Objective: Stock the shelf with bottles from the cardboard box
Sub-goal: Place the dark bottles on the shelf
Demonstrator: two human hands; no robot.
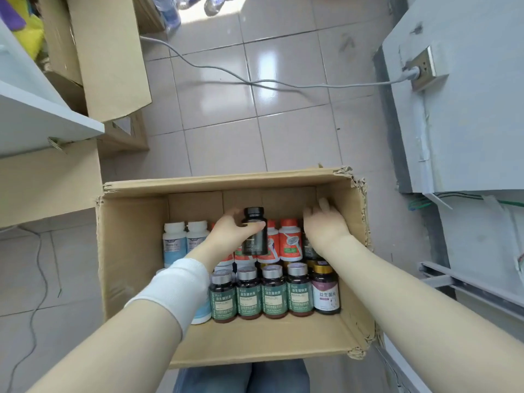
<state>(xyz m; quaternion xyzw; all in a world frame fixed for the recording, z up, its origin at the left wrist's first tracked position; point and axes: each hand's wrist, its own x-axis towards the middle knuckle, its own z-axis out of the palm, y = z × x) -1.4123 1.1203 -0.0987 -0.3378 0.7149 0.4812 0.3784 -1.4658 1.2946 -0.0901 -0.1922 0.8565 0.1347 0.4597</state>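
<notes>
An open cardboard box (pixel 133 251) sits on the floor below me, holding several bottles. My left hand (pixel 231 231) grips a black bottle (pixel 254 231) with a black cap, lifted above the others. My right hand (pixel 323 222) reaches down over another dark bottle (pixel 307 248) at the box's right side; its fingers are hidden behind the hand, so its grip is unclear. Green-labelled brown bottles (pixel 249 293) line the near row, red-and-white bottles (pixel 289 241) stand behind, and white bottles (pixel 174 239) are at the left. A pale shelf (pixel 42 117) juts in at the upper left.
More cardboard boxes (pixel 107 58) stand at the upper left by the shelf. A grey cable (pixel 226 73) crosses the tiled floor to a wall socket (pixel 424 69) on the right. A grey cabinet (pixel 467 109) lines the right side.
</notes>
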